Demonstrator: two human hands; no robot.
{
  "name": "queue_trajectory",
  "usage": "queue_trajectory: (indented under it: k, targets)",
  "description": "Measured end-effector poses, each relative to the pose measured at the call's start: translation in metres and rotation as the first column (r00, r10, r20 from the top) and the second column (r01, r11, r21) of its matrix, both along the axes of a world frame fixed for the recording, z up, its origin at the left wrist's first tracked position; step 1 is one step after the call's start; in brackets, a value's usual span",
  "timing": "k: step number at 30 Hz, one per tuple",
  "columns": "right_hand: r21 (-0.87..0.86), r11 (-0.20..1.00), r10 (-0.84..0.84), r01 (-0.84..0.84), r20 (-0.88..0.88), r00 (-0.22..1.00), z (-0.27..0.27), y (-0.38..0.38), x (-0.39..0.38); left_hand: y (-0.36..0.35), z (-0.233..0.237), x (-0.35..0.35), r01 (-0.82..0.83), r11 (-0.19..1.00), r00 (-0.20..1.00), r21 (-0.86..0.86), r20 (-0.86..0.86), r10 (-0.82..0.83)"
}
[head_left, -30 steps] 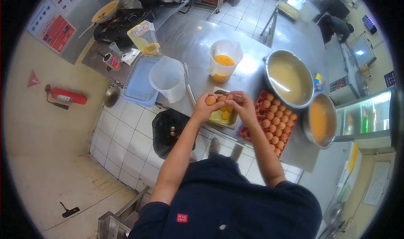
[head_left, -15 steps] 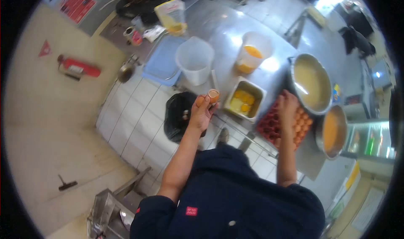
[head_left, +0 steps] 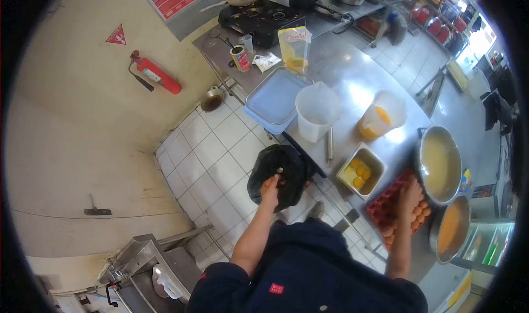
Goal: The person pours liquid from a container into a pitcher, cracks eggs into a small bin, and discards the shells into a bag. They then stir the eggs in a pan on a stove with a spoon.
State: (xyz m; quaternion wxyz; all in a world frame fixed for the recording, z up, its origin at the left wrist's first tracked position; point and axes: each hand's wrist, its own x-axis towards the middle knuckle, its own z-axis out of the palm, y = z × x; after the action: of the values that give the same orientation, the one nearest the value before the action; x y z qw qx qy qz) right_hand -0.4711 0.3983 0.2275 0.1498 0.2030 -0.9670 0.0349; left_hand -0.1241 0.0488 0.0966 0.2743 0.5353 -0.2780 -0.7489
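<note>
My left hand point(head_left: 269, 191) is over the black bin bag point(head_left: 258, 176), its fingers curled together. No large eggshell shows in it; a small pale shell piece point(head_left: 280, 170) lies beyond the fingertips. At the right, my right hand point(head_left: 409, 197) reaches down onto the red egg tray point(head_left: 380, 209), beside the brown eggs point(head_left: 420, 214). Its fingers bend downward and the tips are hidden, so I cannot see whether an egg is between them. Several yolks in egg white point(head_left: 359, 172) lie in the square metal pan point(head_left: 376, 180) left of the tray.
Along the steel table stand a translucent jug point(head_left: 318, 115), a jug with orange-yellow liquid point(head_left: 380, 123), and a metal-handled utensil point(head_left: 330, 145). Two large bowls, one of pale liquid point(head_left: 438, 167), one of orange liquid point(head_left: 452, 230), flank the tray. A blue lidded container point(head_left: 275, 98) sits farther left.
My left hand has gone from holding brown eggshells beside the pan to a place over the bin bag. My right hand stays on the egg tray. The camera view has shifted.
</note>
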Motion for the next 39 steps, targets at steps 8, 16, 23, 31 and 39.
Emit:
queue_trajectory:
  k: [8, 16, 23, 31, 39]
  targets:
    - [-0.856, 0.493, 0.236, 0.155, 0.303, 0.923, 0.045, -0.039, 0.034, 0.022, 0.118, -0.065, 0.237, 0.964, 0.864, 0.122, -0.48, -0.152]
    - [-0.827, 0.169, 0.546, 0.536, 0.531, 0.648, 0.059, -0.111, 0.067, 0.078, 0.18, -0.165, 0.552, 0.797, 0.669, -0.245, -0.439, -0.599]
    - [-0.908, 0.032, 0.296, 0.418, 0.408, 0.864, 0.07, -0.126, 0.087, 0.112, 0.153, -0.203, 0.588, 0.767, 0.708, -0.257, -0.294, -0.642]
    - [-0.935, 0.215, 0.346, 0.281, 0.342, 0.874, 0.025, -0.141, 0.099, 0.126, 0.153, -0.206, 0.593, 0.766, 0.728, -0.246, -0.243, -0.641]
    - [-0.934, 0.137, 0.376, 0.329, 0.357, 0.855, 0.029, -0.15, 0.1, 0.124, 0.151, -0.211, 0.549, 0.769, 0.725, -0.328, -0.272, -0.633]
